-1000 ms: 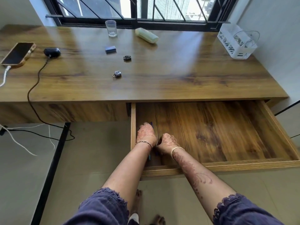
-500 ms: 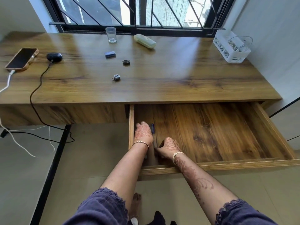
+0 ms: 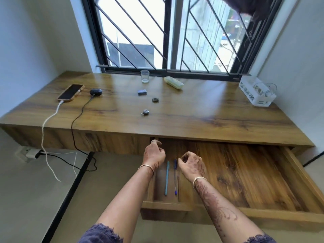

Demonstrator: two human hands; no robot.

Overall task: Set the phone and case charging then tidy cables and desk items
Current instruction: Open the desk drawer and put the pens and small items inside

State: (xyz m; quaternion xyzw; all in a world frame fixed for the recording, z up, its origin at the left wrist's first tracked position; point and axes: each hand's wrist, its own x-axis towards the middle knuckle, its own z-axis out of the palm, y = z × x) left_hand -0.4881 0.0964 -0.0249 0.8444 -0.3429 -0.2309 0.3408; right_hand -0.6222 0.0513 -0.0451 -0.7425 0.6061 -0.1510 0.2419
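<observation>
Two pens, a teal pen (image 3: 166,178) and a blue pen (image 3: 175,176), lie side by side in the left end of the open wooden drawer (image 3: 245,174). My left hand (image 3: 154,152) and my right hand (image 3: 190,163) hover just above them, fingers loosely curled, holding nothing. On the desk's left, the phone (image 3: 71,92) lies with a white cable (image 3: 46,123) plugged in. Beside it sits the dark earbud case (image 3: 95,92) with a black cable (image 3: 77,120) attached.
On the desk stand a glass (image 3: 145,76), a pale green case (image 3: 173,82), a small blue block (image 3: 142,92), two small round metal items (image 3: 155,100) (image 3: 145,112) and a white basket (image 3: 256,93) at the right. Both cables trail to a floor socket (image 3: 30,153).
Both hands lifted off the pens and rose from the drawer floor. My view tilted up, showing more of the window.
</observation>
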